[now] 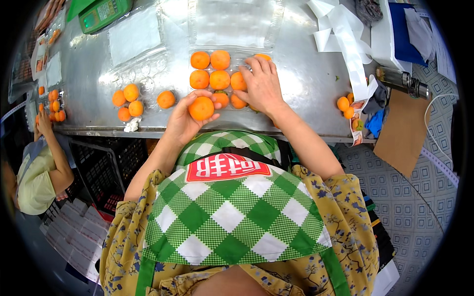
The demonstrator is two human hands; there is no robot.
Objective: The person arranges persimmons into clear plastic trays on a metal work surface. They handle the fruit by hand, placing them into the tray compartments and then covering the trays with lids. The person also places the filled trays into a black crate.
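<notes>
My left hand point(185, 114) cups a round orange fruit point(201, 108), perhaps a persimmon, in front of the table edge. Before me lies a clear plastic tray point(237, 55) with rows of similar orange fruits point(220, 79). Over the tray's right part, my right hand point(263, 83) curls around an orange fruit point(238, 81), fingers on its far side and thumb on its near side. Its palm hides part of that fruit and of the tray. Another orange fruit point(263, 57) shows just beyond the fingertips.
To the left, a second clear tray point(148, 66) has loose fruits point(131, 92) near it. A green scale point(103, 16) stands at the back left. White paper strips point(344, 44) and several fruits point(345, 103) lie right. Another person point(44, 162) works far left, beside black crates point(100, 174).
</notes>
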